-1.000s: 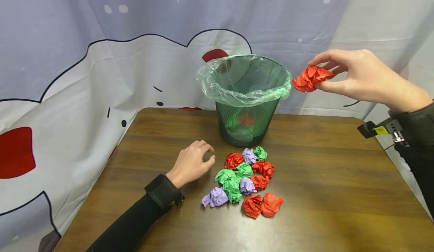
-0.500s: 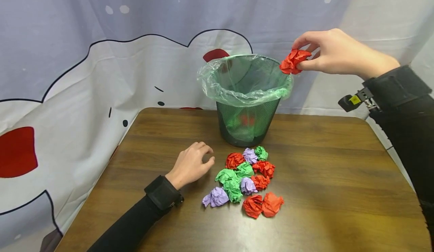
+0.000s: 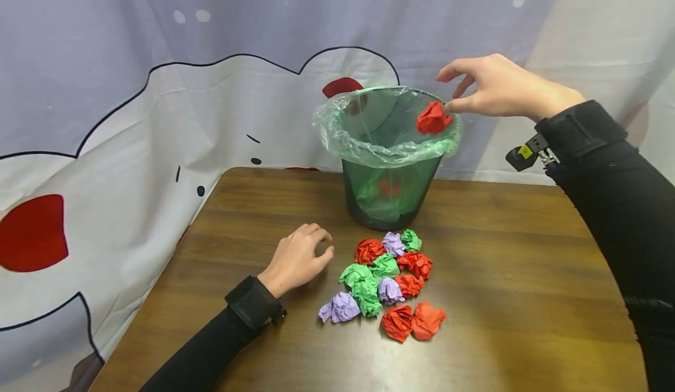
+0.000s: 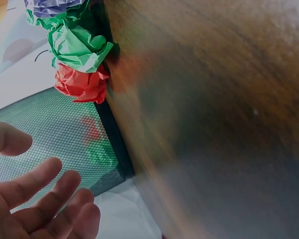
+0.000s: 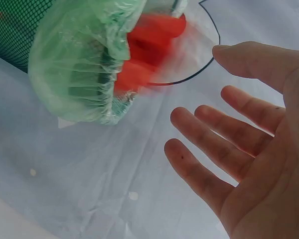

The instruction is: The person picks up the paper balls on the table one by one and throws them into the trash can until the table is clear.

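A red crumpled paper ball (image 3: 433,118) is in the air at the mouth of the mesh wastebasket (image 3: 392,196), blurred in the right wrist view. Just right of the rim, my right hand (image 3: 495,86) has its fingers spread and holds nothing. A green plastic bag (image 5: 74,64) lines the basket and folds over its edge. Through the mesh, red and green shapes show inside. My left hand (image 3: 297,258) rests by the table, fingers loosely bent and holding nothing. Beside it lies a cluster of red, green and purple paper balls, among them a green ball (image 3: 365,295) and a purple ball (image 3: 339,308).
The brown wooden table (image 3: 506,298) carries the basket near its back edge. Behind it hangs a printed curtain (image 3: 221,111). Two red balls (image 3: 413,321) lie at the front of the cluster, close to one another.
My right hand has moved left to the basket's rim, and its fingers have let go of the red paper ball, now at the basket's mouth. The left hand has stayed nearly still.
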Demonstrator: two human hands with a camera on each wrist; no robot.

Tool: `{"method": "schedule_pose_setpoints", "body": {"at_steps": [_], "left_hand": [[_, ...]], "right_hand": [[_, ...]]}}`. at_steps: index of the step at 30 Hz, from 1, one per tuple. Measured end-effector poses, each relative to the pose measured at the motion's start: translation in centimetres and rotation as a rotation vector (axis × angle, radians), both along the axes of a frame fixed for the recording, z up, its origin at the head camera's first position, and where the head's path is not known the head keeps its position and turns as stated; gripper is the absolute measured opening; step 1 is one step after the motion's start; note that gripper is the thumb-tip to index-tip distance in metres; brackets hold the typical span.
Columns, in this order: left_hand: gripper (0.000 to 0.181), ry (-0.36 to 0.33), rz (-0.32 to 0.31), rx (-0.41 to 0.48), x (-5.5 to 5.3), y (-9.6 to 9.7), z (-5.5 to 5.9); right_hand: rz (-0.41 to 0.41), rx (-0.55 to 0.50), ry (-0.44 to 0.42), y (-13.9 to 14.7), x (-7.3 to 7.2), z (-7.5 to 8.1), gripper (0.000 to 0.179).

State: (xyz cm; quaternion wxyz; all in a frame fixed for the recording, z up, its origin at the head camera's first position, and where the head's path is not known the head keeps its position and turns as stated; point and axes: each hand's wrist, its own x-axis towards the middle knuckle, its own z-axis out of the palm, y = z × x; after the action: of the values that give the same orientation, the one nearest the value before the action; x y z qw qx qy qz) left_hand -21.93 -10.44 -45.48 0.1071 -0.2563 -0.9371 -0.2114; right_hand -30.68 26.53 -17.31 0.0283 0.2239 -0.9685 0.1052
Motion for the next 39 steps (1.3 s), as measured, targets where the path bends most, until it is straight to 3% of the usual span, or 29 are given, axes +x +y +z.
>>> {"method": "schedule_pose_setpoints", "body": {"at_steps": [10,22,39], "left_hand": [[0.018,0.009,-0.011,-0.009,-0.4,0.7,-0.2],[0.018,-0.015,-0.045,-0.012,-0.4,1.2,-0.1],[0.019,0.000,-0.058,-0.009,0.5,1.0,0.4]], "right_hand": [[0.016,0.062,0.080,2.5,2.0,-1.2,0.039],[0.020,0.079,0.139,4.9,5.7,-4.5,0.027],[0.045,-0.028,0.141,6.0,9.7,-9.8,0.029]]}}
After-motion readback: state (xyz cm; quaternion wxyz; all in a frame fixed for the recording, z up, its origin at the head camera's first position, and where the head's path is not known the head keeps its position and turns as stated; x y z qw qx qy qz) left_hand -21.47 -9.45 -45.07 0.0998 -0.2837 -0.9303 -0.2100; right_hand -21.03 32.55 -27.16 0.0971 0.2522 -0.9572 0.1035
